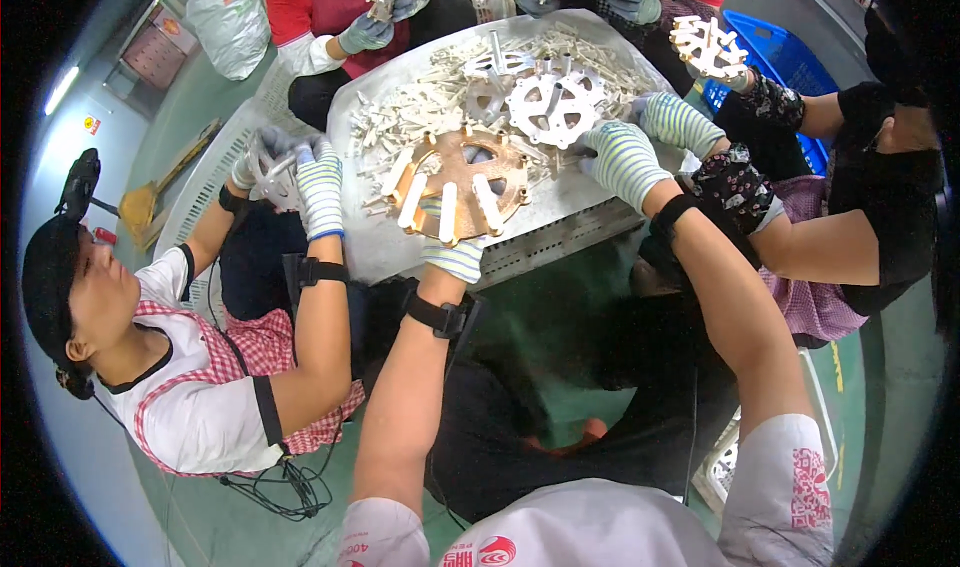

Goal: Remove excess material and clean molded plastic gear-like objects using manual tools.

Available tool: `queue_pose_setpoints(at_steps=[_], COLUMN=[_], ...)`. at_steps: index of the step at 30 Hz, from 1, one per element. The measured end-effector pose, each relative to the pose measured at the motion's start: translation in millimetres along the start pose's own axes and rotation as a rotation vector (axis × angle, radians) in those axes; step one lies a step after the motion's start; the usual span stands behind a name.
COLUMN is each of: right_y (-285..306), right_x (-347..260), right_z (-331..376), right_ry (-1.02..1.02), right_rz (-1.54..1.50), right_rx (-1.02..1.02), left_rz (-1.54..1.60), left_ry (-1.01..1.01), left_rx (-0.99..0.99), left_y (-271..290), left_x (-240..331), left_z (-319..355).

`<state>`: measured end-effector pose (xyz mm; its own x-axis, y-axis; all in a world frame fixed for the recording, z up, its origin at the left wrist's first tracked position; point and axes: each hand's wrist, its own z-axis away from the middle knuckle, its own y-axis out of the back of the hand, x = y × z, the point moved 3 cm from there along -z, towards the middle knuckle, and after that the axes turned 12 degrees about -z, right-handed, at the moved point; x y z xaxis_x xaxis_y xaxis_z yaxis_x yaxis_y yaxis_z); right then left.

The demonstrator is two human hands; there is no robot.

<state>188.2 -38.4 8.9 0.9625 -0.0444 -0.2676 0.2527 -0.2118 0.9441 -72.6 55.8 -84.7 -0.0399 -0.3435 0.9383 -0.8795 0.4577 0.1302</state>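
My left hand (456,259), in a striped glove, grips a bronze-coloured round metal plate (455,162) from below; part of the glove shows through a cutout. Several pale posts (412,203) stand along the plate's near side. My right hand (625,163), also gloved, reaches over the table with its fingers bent together beside the edge of a silver spoked disc (553,110). What its fingertips hold, if anything, is hidden. The silver disc rests on other similar discs amid a heap of pale metal rods (400,107).
Beneath the parts is a pale table (385,252). At my left a co-worker's gloved hands (320,189) hold a silver part. Another person at right holds a pronged part (709,47) near a blue crate (775,42). Two more people work across the table.
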Motion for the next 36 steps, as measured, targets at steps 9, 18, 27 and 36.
queue_pose_setpoints(at_steps=[9,18,27,36], right_y=[-2,11,21,48], right_x=[-15,-16,-6,-60], right_z=[-7,15,12,36], right_ry=[0.041,0.117,0.122,0.234], right_rz=[0.153,0.121,0.04,-0.414], right_rx=[-0.053,-0.028,0.085,0.114], left_rz=[-0.458,-0.795,-0.933,-0.902], left_ry=[-0.07,-0.213,-0.264,-0.469], left_rx=[-0.165,0.036,0.072,0.021], left_y=[-10,-16,-34,-46], left_x=[-12,54,83,72], left_z=[-3,-2,-9,-3])
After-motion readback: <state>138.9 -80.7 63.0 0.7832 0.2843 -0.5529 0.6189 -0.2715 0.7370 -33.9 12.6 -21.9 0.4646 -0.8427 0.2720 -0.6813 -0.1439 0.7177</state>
